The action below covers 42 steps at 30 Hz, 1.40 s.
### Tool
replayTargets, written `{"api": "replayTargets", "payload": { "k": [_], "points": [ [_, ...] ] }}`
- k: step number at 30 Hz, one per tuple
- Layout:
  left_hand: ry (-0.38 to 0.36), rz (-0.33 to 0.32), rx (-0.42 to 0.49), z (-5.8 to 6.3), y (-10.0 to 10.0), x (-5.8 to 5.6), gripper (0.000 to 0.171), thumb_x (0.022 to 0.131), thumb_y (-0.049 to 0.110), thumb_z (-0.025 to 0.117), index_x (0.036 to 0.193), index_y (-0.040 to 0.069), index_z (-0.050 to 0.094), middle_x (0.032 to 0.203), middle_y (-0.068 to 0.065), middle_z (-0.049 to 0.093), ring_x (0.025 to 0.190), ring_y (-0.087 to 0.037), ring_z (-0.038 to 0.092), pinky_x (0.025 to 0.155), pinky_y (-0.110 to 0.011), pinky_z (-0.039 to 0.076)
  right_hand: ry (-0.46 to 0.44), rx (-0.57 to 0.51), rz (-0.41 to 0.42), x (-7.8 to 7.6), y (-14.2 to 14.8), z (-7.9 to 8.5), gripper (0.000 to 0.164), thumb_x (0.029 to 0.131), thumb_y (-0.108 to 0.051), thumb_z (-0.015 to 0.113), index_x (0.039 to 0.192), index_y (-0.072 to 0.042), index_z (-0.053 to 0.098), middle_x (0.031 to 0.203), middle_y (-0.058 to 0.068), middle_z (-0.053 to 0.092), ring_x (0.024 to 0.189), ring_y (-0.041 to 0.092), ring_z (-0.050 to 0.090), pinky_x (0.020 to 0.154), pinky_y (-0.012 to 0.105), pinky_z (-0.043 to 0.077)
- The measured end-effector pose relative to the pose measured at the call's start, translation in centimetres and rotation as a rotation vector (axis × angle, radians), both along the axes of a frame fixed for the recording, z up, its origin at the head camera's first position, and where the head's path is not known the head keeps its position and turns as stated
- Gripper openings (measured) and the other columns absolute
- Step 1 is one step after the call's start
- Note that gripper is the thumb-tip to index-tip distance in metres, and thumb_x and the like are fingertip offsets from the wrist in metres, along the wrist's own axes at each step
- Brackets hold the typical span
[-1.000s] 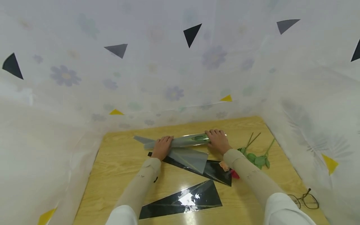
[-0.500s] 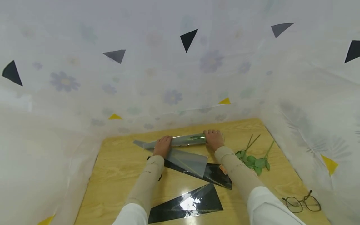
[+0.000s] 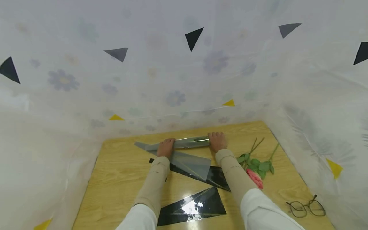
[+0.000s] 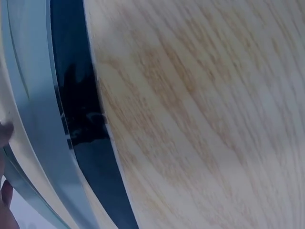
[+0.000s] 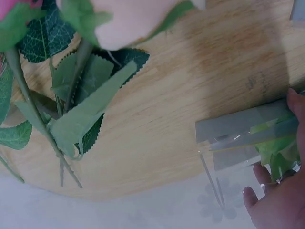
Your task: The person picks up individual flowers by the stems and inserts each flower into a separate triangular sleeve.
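A grey, partly clear flower sleeve [image 3: 188, 142] lies across the back of the table, with green leaves [image 5: 279, 152] showing inside it. My left hand [image 3: 165, 148] grips its narrow left part. Around the right end, my right hand [image 3: 217, 141] is curled; in the right wrist view the thumb and fingers [image 5: 252, 198] hold the sleeve from both sides. Whatever bloom is inside cannot be made out. In the left wrist view only fingertips [image 4: 5, 133] show at the left edge. Beneath my hands lies a second grey sleeve [image 3: 191, 163].
A black sleeve [image 3: 217, 176] lies partly under the grey one, and another black sleeve [image 3: 198, 206] is nearer me. To the right are a pink rose [image 3: 254, 178] and leafy stems [image 3: 260, 166]. Eyeglasses [image 3: 306, 207] rest near the table's right edge.
My right forearm has swung left, uncovering the pink rose. The right hand has shifted slightly left along the sleeve's end. The left hand keeps nearly the same place.
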<state>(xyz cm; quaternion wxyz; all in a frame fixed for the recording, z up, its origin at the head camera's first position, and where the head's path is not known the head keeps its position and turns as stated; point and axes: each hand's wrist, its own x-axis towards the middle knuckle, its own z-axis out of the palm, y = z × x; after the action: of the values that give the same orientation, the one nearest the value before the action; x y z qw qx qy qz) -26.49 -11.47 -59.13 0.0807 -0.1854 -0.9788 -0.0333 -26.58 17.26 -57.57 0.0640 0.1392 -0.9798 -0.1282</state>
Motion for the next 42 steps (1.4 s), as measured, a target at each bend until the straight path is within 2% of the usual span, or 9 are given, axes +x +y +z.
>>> {"api": "replayTargets", "payload": {
  "k": [8, 16, 21, 23, 25, 29, 34, 39, 42],
  "points": [
    [-0.049, 0.029, -0.053, -0.3, 0.4, 0.4, 0.055, 0.087, 0.004, 0.062, 0.137, 0.012, 0.042, 0.137, -0.007, 0.046, 0.125, -0.026, 0.041, 0.098, -0.044, 0.035, 0.116, -0.028, 0.003, 0.1, -0.2, -1.0, 0.031, 0.089, -0.011, 0.061, 0.119, -0.009, 0.055, 0.102, 0.012, 0.059, 0.095, 0.029, 0.056, 0.086, 0.045, 0.042],
    [-0.045, 0.034, -0.001, -0.5, -0.7, 0.4, 0.052, 0.088, 0.000, 0.059, 0.137, 0.011, 0.044, 0.139, -0.009, 0.044, 0.126, -0.031, 0.040, 0.098, -0.047, 0.035, 0.190, -0.083, -0.030, 0.0, -0.8, -2.1, 0.049, 0.085, -0.011, 0.065, 0.131, -0.010, 0.047, 0.124, 0.016, 0.050, 0.117, 0.033, 0.044, 0.099, 0.050, 0.029],
    [-0.034, -0.081, 0.021, -0.7, -2.4, 0.4, 0.045, 0.092, 0.006, 0.055, 0.135, 0.010, 0.044, 0.138, -0.009, 0.043, 0.124, -0.029, 0.042, 0.098, -0.046, 0.035, 0.286, -0.209, 0.075, 0.4, -0.9, -1.9, 0.072, 0.072, -0.027, 0.079, 0.134, -0.011, 0.047, 0.135, 0.017, 0.045, 0.124, 0.035, 0.040, 0.098, 0.055, 0.030],
    [-0.014, -0.146, 0.046, -0.6, -3.0, 0.5, 0.042, 0.092, 0.008, 0.055, 0.133, 0.010, 0.046, 0.136, -0.008, 0.045, 0.120, -0.028, 0.045, 0.097, -0.046, 0.036, 0.246, -0.270, 0.097, 0.7, -0.9, -1.3, 0.075, 0.071, -0.030, 0.079, 0.135, -0.010, 0.045, 0.137, 0.018, 0.043, 0.124, 0.036, 0.039, 0.097, 0.056, 0.030],
    [0.012, -0.212, 0.072, -0.2, -3.4, 0.7, 0.043, 0.090, 0.009, 0.059, 0.132, 0.011, 0.048, 0.134, -0.006, 0.047, 0.115, -0.027, 0.050, 0.094, -0.045, 0.038, 0.191, -0.347, 0.097, 1.0, -0.7, -0.8, 0.067, 0.077, -0.026, 0.072, 0.136, -0.008, 0.045, 0.137, 0.019, 0.042, 0.122, 0.037, 0.040, 0.095, 0.058, 0.031],
    [0.063, -0.309, 0.139, 0.3, -3.7, 2.1, 0.051, 0.085, 0.012, 0.067, 0.132, 0.010, 0.048, 0.129, -0.006, 0.051, 0.107, -0.025, 0.054, 0.090, -0.042, 0.042, 0.070, -0.636, 0.037, 2.7, -0.2, -0.4, 0.050, 0.083, -0.017, 0.061, 0.131, -0.006, 0.049, 0.128, 0.018, 0.048, 0.114, 0.035, 0.046, 0.090, 0.059, 0.030],
    [0.035, -0.367, 0.235, 0.5, -3.6, 4.6, 0.056, 0.086, 0.020, 0.067, 0.134, 0.004, 0.045, 0.131, -0.012, 0.050, 0.117, -0.029, 0.048, 0.096, -0.045, 0.037, -0.126, -1.173, -0.073, 7.1, 0.3, 0.0, 0.046, 0.088, -0.010, 0.051, 0.132, 0.001, 0.044, 0.128, 0.020, 0.044, 0.110, 0.036, 0.045, 0.085, 0.056, 0.034],
    [-0.011, -0.389, 0.151, 0.0, -3.6, 6.3, 0.061, 0.085, 0.035, 0.065, 0.134, 0.004, 0.046, 0.135, -0.012, 0.046, 0.123, -0.027, 0.043, 0.094, -0.048, 0.037, -0.353, -1.524, -0.281, 11.3, 0.3, 0.8, 0.046, 0.090, -0.010, 0.047, 0.134, 0.002, 0.040, 0.130, 0.023, 0.042, 0.108, 0.035, 0.049, 0.080, 0.045, 0.045],
    [-0.039, -0.410, 0.110, -0.4, -3.3, 7.0, 0.063, 0.085, 0.040, 0.064, 0.134, 0.005, 0.047, 0.137, -0.012, 0.044, 0.125, -0.026, 0.041, 0.093, -0.050, 0.038, -0.517, -1.679, -0.370, 12.9, -0.1, 0.8, 0.049, 0.091, -0.008, 0.045, 0.136, 0.007, 0.034, 0.128, 0.029, 0.042, 0.112, 0.039, 0.048, 0.089, 0.045, 0.043]
  ]
}}
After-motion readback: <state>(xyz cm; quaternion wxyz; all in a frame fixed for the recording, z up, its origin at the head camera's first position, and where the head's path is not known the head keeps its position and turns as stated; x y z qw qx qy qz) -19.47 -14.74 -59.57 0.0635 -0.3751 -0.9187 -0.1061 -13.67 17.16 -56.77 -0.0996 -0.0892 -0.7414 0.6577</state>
